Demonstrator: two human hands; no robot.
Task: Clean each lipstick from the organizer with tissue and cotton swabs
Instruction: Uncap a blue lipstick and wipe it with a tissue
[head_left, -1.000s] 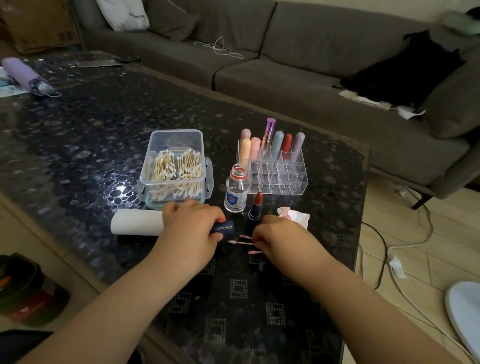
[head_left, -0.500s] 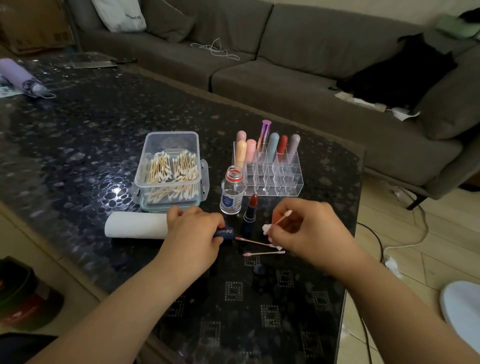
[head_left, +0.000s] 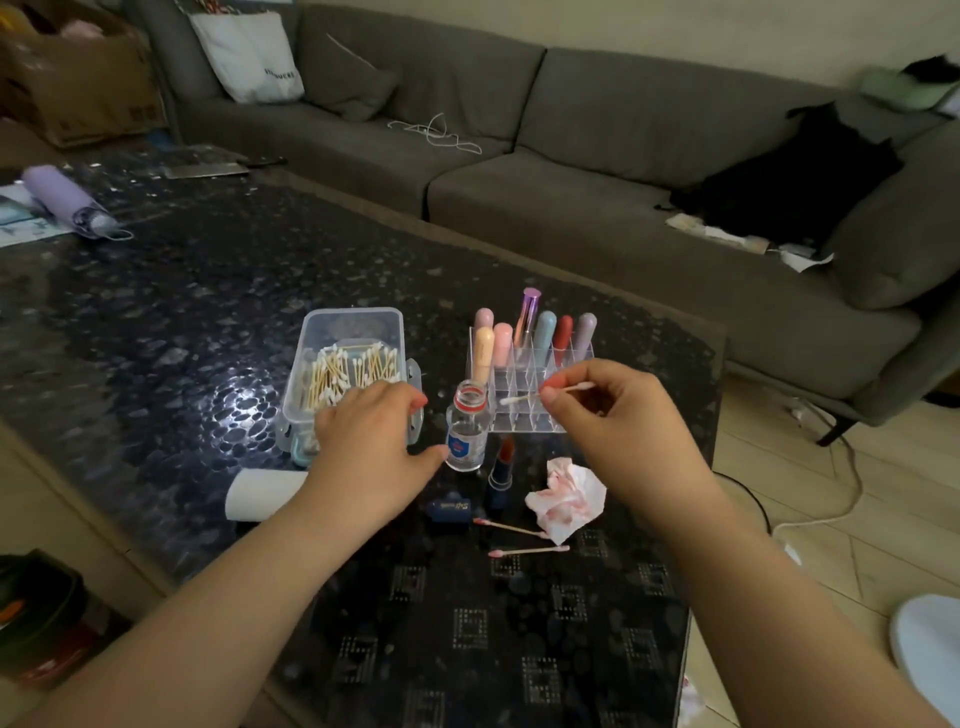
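Your right hand (head_left: 618, 410) pinches a cotton swab (head_left: 545, 394) between thumb and fingertips, its tip near the mouth of the small clear bottle (head_left: 466, 434). Your left hand (head_left: 371, 441) reaches toward that bottle, fingers loose and holding nothing. The uncapped red lipstick (head_left: 501, 470) stands on the table (head_left: 156, 322) before the clear organizer (head_left: 524, 410), beside its cap (head_left: 448, 508) and a stained tissue (head_left: 569, 499).

1. My left hand (head_left: 371, 441) hangs just left of the little open bottle (head_left: 467, 434), palm down, fingers loose, thumb tip nearly on the glass, gripping nothing.
2. My right hand (head_left: 605, 410) sits up right of that bottle, thumb and forefinger pinching a cotton swab (head_left: 545, 394) mid-stick.
3. Both forearms bare.
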